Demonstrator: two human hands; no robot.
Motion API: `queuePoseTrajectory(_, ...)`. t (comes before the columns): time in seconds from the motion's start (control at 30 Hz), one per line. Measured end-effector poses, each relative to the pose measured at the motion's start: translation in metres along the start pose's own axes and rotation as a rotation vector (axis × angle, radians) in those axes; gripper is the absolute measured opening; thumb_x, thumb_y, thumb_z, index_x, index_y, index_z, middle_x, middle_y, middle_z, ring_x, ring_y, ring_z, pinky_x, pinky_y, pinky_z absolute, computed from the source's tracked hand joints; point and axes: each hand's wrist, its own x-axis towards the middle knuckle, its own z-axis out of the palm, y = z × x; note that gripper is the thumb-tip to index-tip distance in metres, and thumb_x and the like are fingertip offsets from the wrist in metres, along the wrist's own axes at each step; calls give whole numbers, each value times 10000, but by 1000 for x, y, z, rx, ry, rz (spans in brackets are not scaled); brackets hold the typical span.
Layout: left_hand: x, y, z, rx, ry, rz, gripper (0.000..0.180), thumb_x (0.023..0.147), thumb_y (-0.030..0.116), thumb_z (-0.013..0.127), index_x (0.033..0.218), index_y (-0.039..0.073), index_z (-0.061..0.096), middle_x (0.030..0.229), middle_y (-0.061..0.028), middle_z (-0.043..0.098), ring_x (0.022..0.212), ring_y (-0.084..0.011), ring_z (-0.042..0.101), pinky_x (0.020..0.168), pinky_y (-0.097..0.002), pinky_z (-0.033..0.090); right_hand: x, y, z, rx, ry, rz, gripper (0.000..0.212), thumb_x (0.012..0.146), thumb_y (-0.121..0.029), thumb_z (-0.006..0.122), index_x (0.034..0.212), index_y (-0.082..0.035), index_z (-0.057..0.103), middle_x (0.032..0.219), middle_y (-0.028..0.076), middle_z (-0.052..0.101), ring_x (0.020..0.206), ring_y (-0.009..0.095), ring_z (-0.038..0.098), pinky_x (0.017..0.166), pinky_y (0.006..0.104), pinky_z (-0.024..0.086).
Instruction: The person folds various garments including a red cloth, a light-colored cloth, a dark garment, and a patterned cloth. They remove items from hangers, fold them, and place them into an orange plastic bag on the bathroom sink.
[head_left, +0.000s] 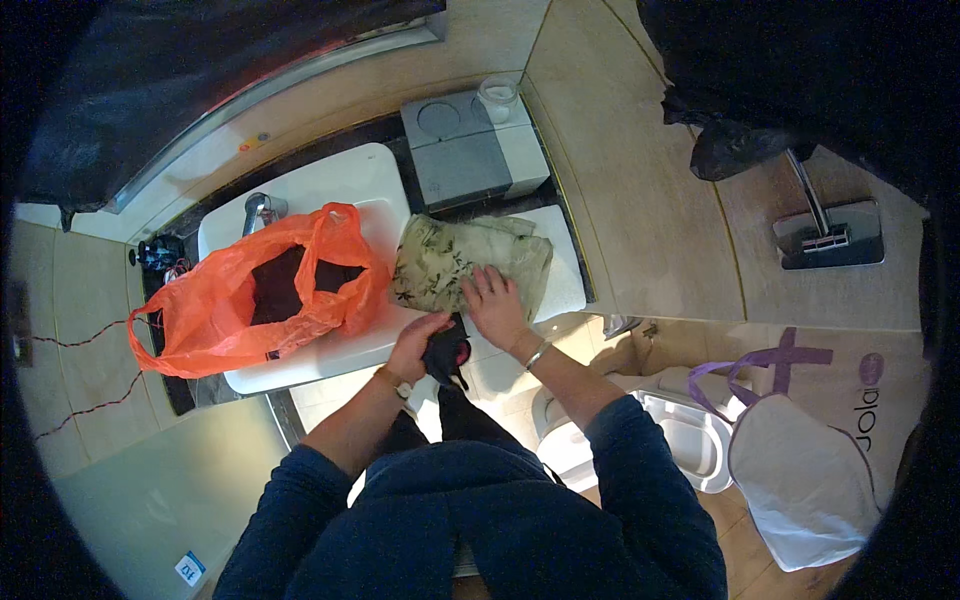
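A pale green cloth (455, 262) with a dark leaf print lies folded on the white ledge right of the basin. My right hand (492, 308) rests on its near right part, palm down with the fingers spread. At the near edge of the cloth is my left hand (410, 352), its fingers together against a small black fabric bundle (446, 352) with a reddish spot. Part of the left fingers is hidden, and the bundle's kind cannot be made out. An orange plastic bag (225, 312) with dark contents sits over the basin, left of my hands.
A white washbasin (345, 175) with a chrome tap (262, 212) lies under the bag. Behind the cloth stand a grey box (455, 155) and a glass jar (498, 98). At right are a white bag (800, 480) with purple handles and a plastic basin (690, 440).
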Motion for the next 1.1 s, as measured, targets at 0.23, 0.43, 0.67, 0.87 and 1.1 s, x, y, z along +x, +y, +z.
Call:
queuePoseTrajectory(0.23, 1, 32, 50, -319, -97, -26, 424, 894, 360, 631, 1204, 78, 568, 1108, -94, 652, 929, -247, 650, 840, -388, 544, 11, 7, -58, 173, -284, 50, 479, 857, -226, 559, 1280, -8, 503, 1303, 129, 546, 1252, 283, 452, 964, 457, 369)
queuePoseTrajectory(0.43, 1, 36, 62, -304, -33, 74, 414, 942, 342, 553, 1240, 56, 544, 1155, -109, 648, 1010, -273, 646, 899, -406, 520, -35, -3, -67, 401, -38, 156, 535, 845, -214, 612, 1318, -5, 477, 1341, 144, 509, 1290, 304, 419, 1039, 446, 331)
queuePoseTrajectory(0.67, -72, 34, 113, -231, -39, 89, 420, 959, 343, 534, 1265, 56, 511, 1143, -99, 651, 970, -256, 663, 843, -383, 542, -127, -44, -3, 2178, 38, 1151, 713, 936, -647, 363, 1304, -58, 526, 1299, 91, 565, 1214, 231, 520, 1045, 408, 379)
queuePoseTrajectory(0.87, -163, 35, 124, -342, -109, -14, 436, 968, 345, 518, 1290, 51, 504, 1200, -116, 627, 1046, -265, 634, 917, -396, 511, -93, -109, -23, 2692, 316, 933, 954, 806, -806, 369, 1460, -112, 323, 1454, 118, 409, 1348, 331, 361, 1110, 539, 280)
queuePoseTrajectory(1.1, -245, 42, 30, -321, -75, 108, 439, 974, 321, 514, 1316, 48, 483, 1228, -108, 610, 1084, -253, 613, 942, -387, 494, -109, -151, -70, 2683, 212, 652, 939, 834, -754, 390, 1472, -75, 271, 1496, 143, 330, 1337, 342, 371, 1110, 550, 279)
